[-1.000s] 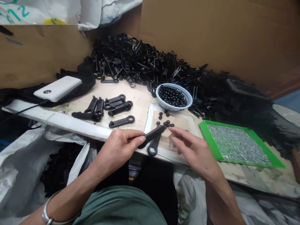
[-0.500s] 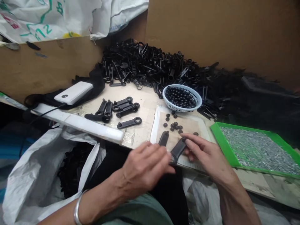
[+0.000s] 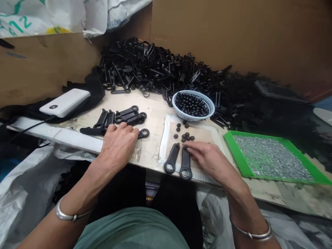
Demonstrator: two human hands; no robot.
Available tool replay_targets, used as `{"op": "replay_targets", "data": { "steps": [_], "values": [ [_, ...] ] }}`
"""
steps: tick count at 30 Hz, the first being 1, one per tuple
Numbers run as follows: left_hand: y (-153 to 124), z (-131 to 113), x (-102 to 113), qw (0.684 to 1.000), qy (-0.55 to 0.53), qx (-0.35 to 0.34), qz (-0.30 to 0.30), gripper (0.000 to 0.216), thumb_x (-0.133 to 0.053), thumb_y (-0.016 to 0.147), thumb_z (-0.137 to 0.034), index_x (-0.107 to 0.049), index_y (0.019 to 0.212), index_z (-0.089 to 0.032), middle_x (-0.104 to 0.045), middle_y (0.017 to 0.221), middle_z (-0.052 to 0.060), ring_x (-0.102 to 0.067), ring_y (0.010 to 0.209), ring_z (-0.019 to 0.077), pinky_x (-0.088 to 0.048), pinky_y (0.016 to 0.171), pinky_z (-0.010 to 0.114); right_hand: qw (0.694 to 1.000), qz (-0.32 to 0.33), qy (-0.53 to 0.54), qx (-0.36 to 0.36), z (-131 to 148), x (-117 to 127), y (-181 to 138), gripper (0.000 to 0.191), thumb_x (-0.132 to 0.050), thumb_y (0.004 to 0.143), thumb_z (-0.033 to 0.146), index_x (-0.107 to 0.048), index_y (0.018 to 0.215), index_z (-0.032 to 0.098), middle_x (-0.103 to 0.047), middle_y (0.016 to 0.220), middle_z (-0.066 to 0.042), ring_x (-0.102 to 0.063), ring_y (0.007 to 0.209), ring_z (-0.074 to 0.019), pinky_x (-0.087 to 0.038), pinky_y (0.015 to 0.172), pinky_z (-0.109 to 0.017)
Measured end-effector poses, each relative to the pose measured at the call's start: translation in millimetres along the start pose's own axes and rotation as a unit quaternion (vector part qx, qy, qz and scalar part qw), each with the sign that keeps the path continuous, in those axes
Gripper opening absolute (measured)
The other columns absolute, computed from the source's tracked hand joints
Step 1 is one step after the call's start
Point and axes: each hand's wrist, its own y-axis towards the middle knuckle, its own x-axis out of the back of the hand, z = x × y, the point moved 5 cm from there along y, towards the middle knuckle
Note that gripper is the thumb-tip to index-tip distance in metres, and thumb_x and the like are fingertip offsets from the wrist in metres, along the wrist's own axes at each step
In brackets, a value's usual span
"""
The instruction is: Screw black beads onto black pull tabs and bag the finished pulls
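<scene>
Two black plastic handles (image 3: 172, 158) lie side by side on a small board at the table's front edge, ring ends toward me. My right hand (image 3: 207, 159) rests beside the right handle (image 3: 186, 163), fingertips on its far end near several loose black caps (image 3: 184, 136). My left hand (image 3: 118, 141) lies palm down over a black handle (image 3: 143, 133) from the group of handles (image 3: 121, 117) on the table's left side, fingers curled on it.
A white basket of black caps (image 3: 193, 105) stands behind the board. A large heap of black handles (image 3: 160, 72) fills the back. A green tray of small metal pins (image 3: 269, 159) sits at right. A white power bank (image 3: 64, 102) lies at left. Plastic sacks hang below the table.
Both handles that I held now lie on the board. My left hand has moved left to the group of handles and covers one; my right hand stays by the board.
</scene>
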Motion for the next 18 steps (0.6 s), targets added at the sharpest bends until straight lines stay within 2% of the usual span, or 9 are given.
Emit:
{"op": "replay_targets", "data": {
  "steps": [3,9,13,18],
  "values": [
    [0.6,1.3,-5.2,1.000,-0.001,-0.007,-0.002,0.013,-0.048,0.089,-0.012,-0.056,0.085,-0.021,-0.063,0.088,0.008,-0.052,0.090,0.0287,-0.031,0.071,0.043,0.999,-0.019,-0.030,0.009,-1.4,-1.0,-2.7,0.027,-0.049,0.093,0.022,-0.071,0.107,0.020,-0.072,0.104,-0.008,-0.067,0.094,-0.0240,-0.053,0.086,-0.039],
    [-4.3,-1.3,-1.8,0.999,-0.023,-0.007,-0.043,0.016,-0.043,0.094,-0.015,-0.057,0.098,-0.021,-0.061,0.100,0.008,-0.049,0.093,0.0277,-0.030,0.076,0.043,0.995,-0.095,-0.020,0.009,-2.4,7.1,-13.6,0.025,-0.052,0.094,0.020,-0.068,0.113,0.015,-0.069,0.111,-0.008,-0.065,0.101,-0.0209,-0.051,0.091,-0.034],
    [-9.9,-18.1,10.3,0.992,-0.102,-0.041,-0.064,0.020,-0.045,0.094,-0.015,-0.056,0.109,-0.020,-0.059,0.110,0.008,-0.049,0.100,0.0266,-0.030,0.081,0.043,0.995,-0.088,-0.001,0.039,2.7,5.1,-13.0,0.025,-0.056,0.092,0.015,-0.067,0.114,0.017,-0.066,0.113,-0.006,-0.062,0.103,-0.0187,-0.050,0.091,-0.032],
    [-15.7,-41.1,24.0,0.979,-0.166,-0.087,-0.076,0.027,-0.045,0.092,-0.009,-0.054,0.117,-0.018,-0.058,0.107,0.006,-0.049,0.097,0.0239,-0.031,0.084,0.043,0.994,-0.096,-0.004,0.059,2.0,1.3,-13.5,0.019,-0.056,0.091,0.012,-0.069,0.104,0.014,-0.069,0.101,-0.005,-0.064,0.094,-0.0165,-0.051,0.086,-0.030]
  ]
}}
